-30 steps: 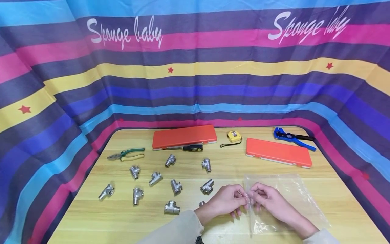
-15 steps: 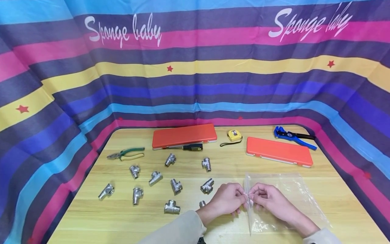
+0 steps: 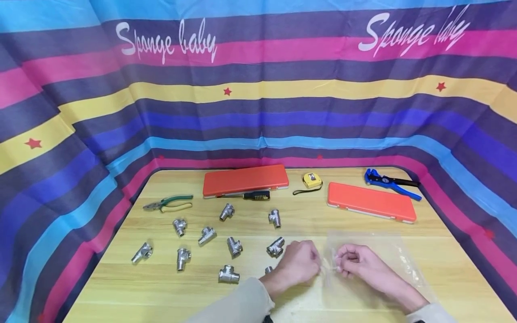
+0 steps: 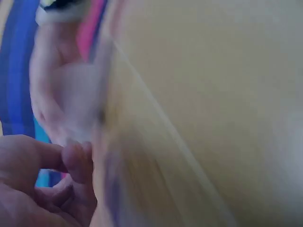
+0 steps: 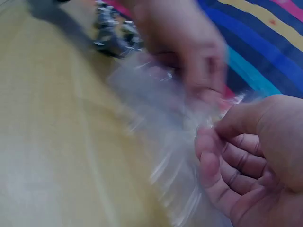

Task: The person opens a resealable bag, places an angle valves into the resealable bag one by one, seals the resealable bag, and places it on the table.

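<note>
A clear plastic bag (image 3: pixel 389 251) lies toward the right of the table, with its near-left edge lifted between the two hands. My left hand (image 3: pixel 296 264) pinches one side of that edge between thumb and fingers. On the opposite side, my right hand (image 3: pixel 365 271) pinches the film with curled fingers. In the right wrist view the crinkled bag (image 5: pixel 173 175) hangs from the fingertips, blurred by motion. Silver tee pipe fittings (image 3: pixel 229 274) are spread to the left of the hands. The closest one (image 3: pixel 276 246) sits just beyond the left hand, and another is partly hidden behind the wrist.
Along the back lie two red cases (image 3: pixel 245 181), a screwdriver (image 3: pixel 256 195), a yellow tape measure (image 3: pixel 312 181) and a blue-and-black wire stripper (image 3: pixel 389 181). Pliers (image 3: pixel 167 204) with green and cream handles rest at the back left. A striped curtain (image 3: pixel 258 121) surrounds the table (image 3: pixel 121 287).
Both hands have drawn slightly apart, the left one leftward with its back turned up more. The bag's edge has opened out between them. Other things stay in place.
</note>
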Demonstrator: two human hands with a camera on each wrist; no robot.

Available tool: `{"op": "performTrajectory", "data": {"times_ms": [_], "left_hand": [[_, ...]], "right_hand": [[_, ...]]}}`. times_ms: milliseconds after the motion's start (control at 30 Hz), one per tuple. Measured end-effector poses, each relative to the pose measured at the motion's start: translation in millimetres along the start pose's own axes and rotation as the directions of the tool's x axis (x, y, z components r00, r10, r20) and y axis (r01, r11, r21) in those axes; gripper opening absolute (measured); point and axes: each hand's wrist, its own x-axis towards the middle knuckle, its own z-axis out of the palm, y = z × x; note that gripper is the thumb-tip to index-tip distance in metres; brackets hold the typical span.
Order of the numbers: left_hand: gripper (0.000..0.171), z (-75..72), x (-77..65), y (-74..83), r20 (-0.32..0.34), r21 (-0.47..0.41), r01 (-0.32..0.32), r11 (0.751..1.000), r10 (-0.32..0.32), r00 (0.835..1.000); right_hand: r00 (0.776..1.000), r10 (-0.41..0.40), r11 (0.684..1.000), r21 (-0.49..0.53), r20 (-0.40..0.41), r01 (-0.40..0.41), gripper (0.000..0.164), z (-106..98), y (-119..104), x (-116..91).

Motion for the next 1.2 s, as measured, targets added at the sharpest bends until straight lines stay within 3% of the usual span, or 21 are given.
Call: {"op": "performTrajectory", "data": {"times_ms": [67,133,200,267,400,533,700,1033,1100,1200], "left_hand": [[0.009,-4.9,0.2,-5.9,-0.019,0.006,0.013,1.000,-0.013,1.000],[0.008,-9.1,0.1,-10.5,0.002,0.002,0.021,1.000,-0.021,1.000],[0.006,-11.5,0.7,-12.5,0.026,0.022,-0.016,1.000,0.015,1.000],[0.018,-11.8,1.7,-12.8,0.050,0.045,-0.072,0.996,0.070,0.996],[0.021,-8.1,3.9,-11.7,0.050,0.026,-0.172,0.985,0.171,0.984],[0.010,-4.4,4.7,-10.9,0.039,-0.036,-0.196,0.980,0.197,0.980],[0.016,-1.0,4.9,-9.8,0.054,-0.105,-0.167,0.980,0.174,0.983],[0.019,-6.3,7.3,-16.8,-0.045,-0.171,-0.071,0.983,0.064,0.997],[0.018,-5.7,6.8,-14.7,-0.027,-0.189,-0.040,0.981,0.035,0.999],[0.014,-5.0,3.5,-10.7,0.081,-0.282,0.041,0.958,-0.019,0.997]], "right_hand": [[0.999,0.019,1.000,0.006,-0.038,-0.019,0.022,-8,1,-5],[0.997,0.030,1.000,0.005,-0.065,-0.029,0.022,-14,1,-8],[0.998,0.012,1.000,-0.015,-0.065,-0.013,0.020,-15,-1,-8],[0.999,-0.009,0.999,-0.044,-0.050,0.007,0.016,-10,-5,-6],[0.995,-0.084,0.980,-0.187,-0.048,0.074,0.009,6,-14,-1],[0.972,-0.138,0.918,-0.392,-0.189,0.054,0.005,24,-22,5],[0.923,-0.177,0.854,-0.519,-0.341,-0.027,0.007,35,-28,13],[0.888,-0.059,0.874,-0.453,-0.457,-0.175,0.004,20,-37,4],[0.880,-0.075,0.874,-0.455,-0.470,-0.168,0.005,20,-37,4],[0.864,-0.114,0.879,-0.455,-0.491,-0.143,0.007,22,-37,7]]}}
